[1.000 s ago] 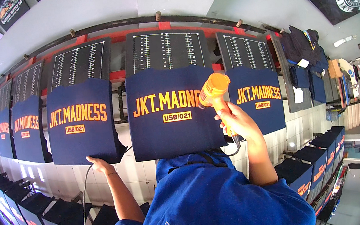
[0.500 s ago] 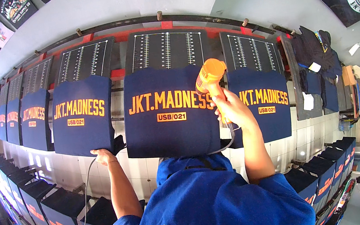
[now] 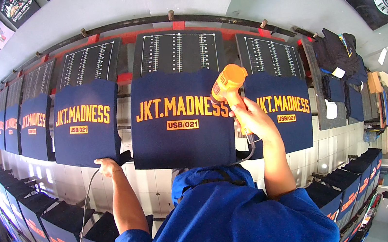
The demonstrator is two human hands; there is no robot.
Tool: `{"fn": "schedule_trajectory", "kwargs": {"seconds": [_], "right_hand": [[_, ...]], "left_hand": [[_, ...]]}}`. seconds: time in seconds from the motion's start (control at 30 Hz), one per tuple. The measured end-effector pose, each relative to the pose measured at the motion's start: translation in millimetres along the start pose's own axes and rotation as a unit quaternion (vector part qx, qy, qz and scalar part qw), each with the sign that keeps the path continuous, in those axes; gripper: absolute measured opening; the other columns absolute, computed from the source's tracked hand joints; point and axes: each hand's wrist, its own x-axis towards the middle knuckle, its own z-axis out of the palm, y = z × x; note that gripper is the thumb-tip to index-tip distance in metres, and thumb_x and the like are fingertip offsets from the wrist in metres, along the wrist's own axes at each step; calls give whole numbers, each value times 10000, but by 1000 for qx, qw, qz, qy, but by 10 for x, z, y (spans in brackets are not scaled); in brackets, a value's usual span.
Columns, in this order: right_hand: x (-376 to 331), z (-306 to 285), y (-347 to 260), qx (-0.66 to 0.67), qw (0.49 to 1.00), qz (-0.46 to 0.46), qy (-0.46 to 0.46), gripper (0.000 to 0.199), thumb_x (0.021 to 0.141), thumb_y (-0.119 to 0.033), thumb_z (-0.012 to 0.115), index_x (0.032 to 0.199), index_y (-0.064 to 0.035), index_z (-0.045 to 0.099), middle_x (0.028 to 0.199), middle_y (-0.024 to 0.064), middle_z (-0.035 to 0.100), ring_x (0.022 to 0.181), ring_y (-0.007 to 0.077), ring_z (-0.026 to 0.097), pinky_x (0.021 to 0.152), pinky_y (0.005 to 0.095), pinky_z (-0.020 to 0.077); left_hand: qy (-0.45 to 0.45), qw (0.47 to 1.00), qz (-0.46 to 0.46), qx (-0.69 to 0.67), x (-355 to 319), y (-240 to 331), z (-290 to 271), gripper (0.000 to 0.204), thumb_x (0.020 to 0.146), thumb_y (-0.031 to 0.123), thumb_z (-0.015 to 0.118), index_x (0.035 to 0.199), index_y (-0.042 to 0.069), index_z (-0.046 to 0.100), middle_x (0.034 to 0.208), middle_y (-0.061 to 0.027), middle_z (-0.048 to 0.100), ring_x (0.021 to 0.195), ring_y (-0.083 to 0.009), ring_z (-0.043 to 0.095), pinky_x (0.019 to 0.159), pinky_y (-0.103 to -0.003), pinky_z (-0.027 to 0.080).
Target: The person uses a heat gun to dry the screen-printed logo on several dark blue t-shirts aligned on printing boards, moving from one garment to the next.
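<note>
My right hand (image 3: pixel 256 121) grips the handle of an orange heat gun (image 3: pixel 229 83). The gun hangs above the right part of a navy shirt (image 3: pixel 182 147) with yellow-orange lettering, hiding the end of the print. This shirt lies flat on a dark board (image 3: pixel 179 49) with white ruler marks. A grey cord (image 3: pixel 84 210) runs from my left hand (image 3: pixel 108 167), whose fingers are closed around it at the lower edge of the neighbouring navy shirt (image 3: pixel 87 147) to the left. More of the cord (image 3: pixel 252 148) drops from the gun's handle and goes out of sight behind my cap.
Boards with matching shirts continue left and right along a red and black rack (image 3: pixel 128 31). Another row of shirt-covered boards (image 3: pixel 65 218) stands behind me on both sides. Dark garments (image 3: pixel 343 60) hang at the right. White tiled floor (image 3: pixel 156 184) shows between the rows.
The view has shifted slightly, so the boards sit a little farther left. Relative to the shirt, the heat gun is slightly farther right. The left hand stays at the neighbouring shirt's lower edge.
</note>
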Motion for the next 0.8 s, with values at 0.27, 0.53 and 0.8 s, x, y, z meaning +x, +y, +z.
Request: {"fn": "schedule_trajectory", "kwargs": {"seconds": [0.27,0.53,0.8], "right_hand": [[-229,-23,-70,-19,998,57,-31,395,997,-236,535,1313,-14,451,938,52,591,693,84,568,598,251,525],[-410,-69,4,-1,998,51,-46,347,985,-227,546,1248,-15,465,907,55,575,647,100,567,544,260,521],[-329,36,74,9,998,35,-47,385,988,-251,554,1277,-24,442,927,60,573,645,98,560,547,264,534]], "left_hand": [[-1,1000,0,10,67,-35,57,884,873,686,391,1032,-144,651,1057,-337,643,985,-437,651,895,-481,505],[-7,1000,-8,-1,38,-23,42,872,869,683,410,1065,-134,641,1064,-325,644,1000,-428,647,895,-484,505],[-12,1000,-21,-17,102,-52,76,888,865,689,411,1120,-137,614,1117,-319,630,1031,-419,637,914,-479,494]]}}
